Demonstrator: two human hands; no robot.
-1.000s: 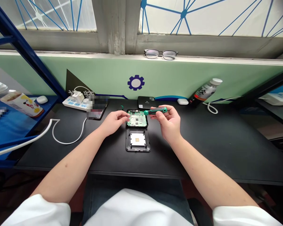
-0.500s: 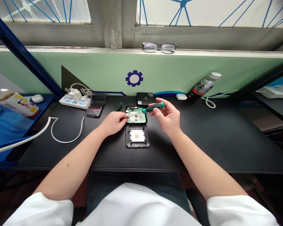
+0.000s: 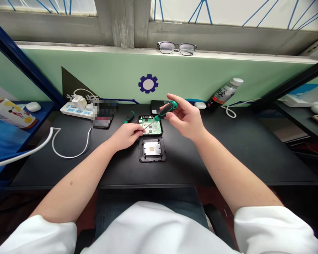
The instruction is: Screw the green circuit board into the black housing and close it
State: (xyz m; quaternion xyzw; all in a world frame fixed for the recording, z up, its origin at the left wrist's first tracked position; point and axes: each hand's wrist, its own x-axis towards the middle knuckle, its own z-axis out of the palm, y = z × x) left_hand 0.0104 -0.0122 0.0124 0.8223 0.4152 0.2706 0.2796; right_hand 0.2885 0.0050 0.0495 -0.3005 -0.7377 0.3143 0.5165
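My right hand [image 3: 185,116] is closed around the green and black handle of a screwdriver [image 3: 166,110]. Its thin shaft slants down to the left across a green circuit board [image 3: 155,127] in a black case. At the board's left edge, the pinched fingers of my left hand [image 3: 128,135] meet the screwdriver's tip; what they hold there is too small to make out. Just in front of the board lies a square black cover [image 3: 152,158] with a silver plate [image 3: 155,148] on its inner side.
A second green-handled tool [image 3: 129,117] lies behind my left hand. Further left are a phone [image 3: 103,121] and a white power strip [image 3: 76,110] with a cable. A black box [image 3: 155,106], a white mouse-like object [image 3: 200,105] and a bottle [image 3: 225,93] line the back. Glasses [image 3: 177,48] rest on the ledge.
My right hand has raised the screwdriver's handle, so the shaft stands steeper. The left fingers stay at its tip. The whole view has shifted slightly.
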